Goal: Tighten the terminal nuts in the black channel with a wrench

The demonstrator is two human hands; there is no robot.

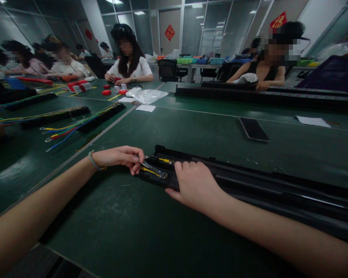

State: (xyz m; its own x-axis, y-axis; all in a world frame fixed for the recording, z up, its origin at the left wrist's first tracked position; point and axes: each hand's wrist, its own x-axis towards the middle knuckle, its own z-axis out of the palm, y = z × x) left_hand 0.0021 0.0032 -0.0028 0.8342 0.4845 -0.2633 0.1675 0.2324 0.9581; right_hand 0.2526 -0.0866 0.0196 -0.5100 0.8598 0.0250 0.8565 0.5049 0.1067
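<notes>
Wrench (pixel 152 168) in left hand (pixel 132 158), its end apparently on a bolt (pixel 164 176).

wrench (pixel 153 169): glossy metal | long channel (pixel 249 178): black, plastic-looking | phone (pixel 254 129): glossy

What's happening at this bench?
The left hand holds a wrench, its far end on a fastener inside a long black channel, beside a yellow-sleeved lead. The right hand grips the channel near that end. A phone lies beyond it on the green table, and other people sit around, some handling parts.
</notes>
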